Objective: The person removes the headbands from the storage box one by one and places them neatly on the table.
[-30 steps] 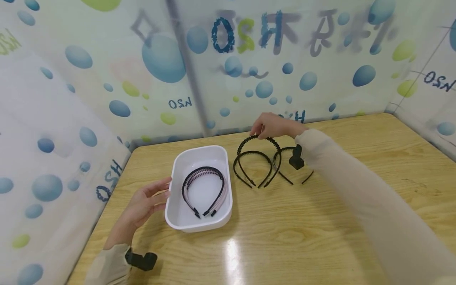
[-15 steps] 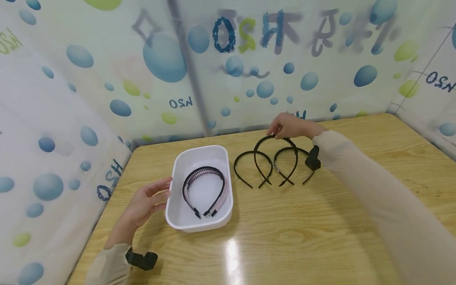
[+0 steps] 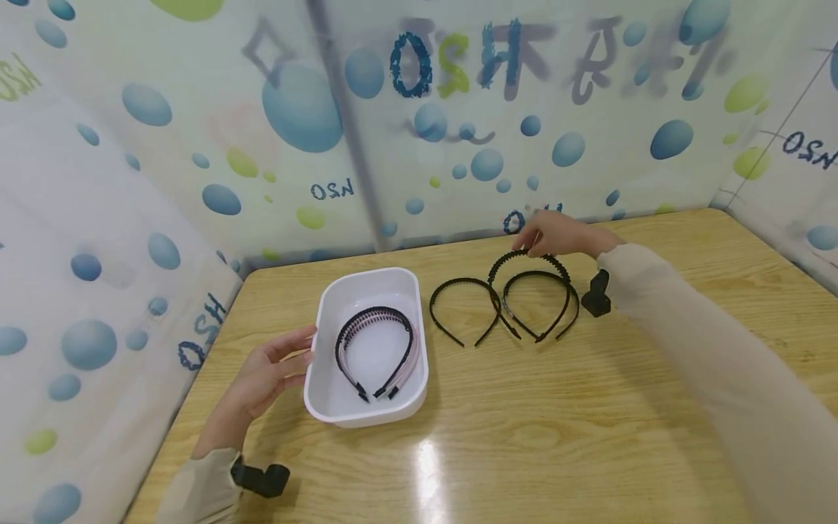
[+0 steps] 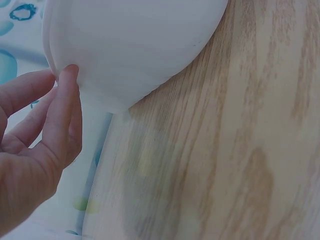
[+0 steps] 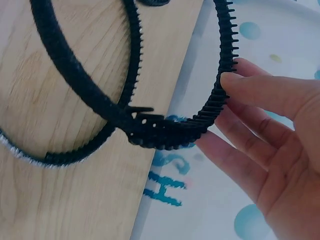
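Observation:
In the head view my right hand [image 3: 553, 231] holds a toothed black headband [image 3: 503, 260] by the top of its arch, between thumb and fingers. Its legs hang over the table, overlapping two other black headbands in view. One of these [image 3: 433, 298] lies to the left; the other [image 3: 537, 274], with a glittery outer edge [image 5: 35, 161] in the right wrist view, lies behind the held one. A white plastic tub [image 3: 425, 364] contains a black headband [image 3: 374, 308] and pinkish ones beneath. My left hand [image 3: 271, 375] touches the tub's left rim and outer wall with extended fingers.
Everything stands on a wood-grain table [image 3: 524, 437]. Behind it and on both sides hang pale sheets [image 3: 484, 166] printed with blue and green bubbles. The table's back edge runs close under my right hand.
My right hand has carried the held headband to the right, from over the left headband to over the right one. The left hand and tub stay in place.

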Available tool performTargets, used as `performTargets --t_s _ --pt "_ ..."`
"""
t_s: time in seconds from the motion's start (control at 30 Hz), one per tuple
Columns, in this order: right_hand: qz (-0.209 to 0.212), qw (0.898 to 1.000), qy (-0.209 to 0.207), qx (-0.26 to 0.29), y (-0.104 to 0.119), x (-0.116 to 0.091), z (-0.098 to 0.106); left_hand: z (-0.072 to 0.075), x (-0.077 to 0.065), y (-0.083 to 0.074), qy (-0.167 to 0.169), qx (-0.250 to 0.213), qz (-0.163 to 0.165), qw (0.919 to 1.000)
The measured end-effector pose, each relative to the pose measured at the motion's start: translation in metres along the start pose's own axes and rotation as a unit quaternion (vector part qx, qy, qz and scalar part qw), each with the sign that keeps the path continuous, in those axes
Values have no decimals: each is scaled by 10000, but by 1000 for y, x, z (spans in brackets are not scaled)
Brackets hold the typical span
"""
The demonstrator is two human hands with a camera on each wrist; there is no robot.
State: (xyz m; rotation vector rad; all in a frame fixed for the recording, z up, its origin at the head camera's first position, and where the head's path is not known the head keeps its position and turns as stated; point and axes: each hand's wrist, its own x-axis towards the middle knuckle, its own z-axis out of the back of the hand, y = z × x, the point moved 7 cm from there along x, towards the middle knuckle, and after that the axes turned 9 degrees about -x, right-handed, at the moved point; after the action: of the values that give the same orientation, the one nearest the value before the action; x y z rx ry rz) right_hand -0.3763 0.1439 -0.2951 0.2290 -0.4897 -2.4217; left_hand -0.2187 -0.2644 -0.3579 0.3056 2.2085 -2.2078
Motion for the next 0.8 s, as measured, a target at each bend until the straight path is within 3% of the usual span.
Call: performTargets --t_s 0.8 --pt "-250 9997 -60 35 -40 -29 7 2 2 3 14 43 20 10000"
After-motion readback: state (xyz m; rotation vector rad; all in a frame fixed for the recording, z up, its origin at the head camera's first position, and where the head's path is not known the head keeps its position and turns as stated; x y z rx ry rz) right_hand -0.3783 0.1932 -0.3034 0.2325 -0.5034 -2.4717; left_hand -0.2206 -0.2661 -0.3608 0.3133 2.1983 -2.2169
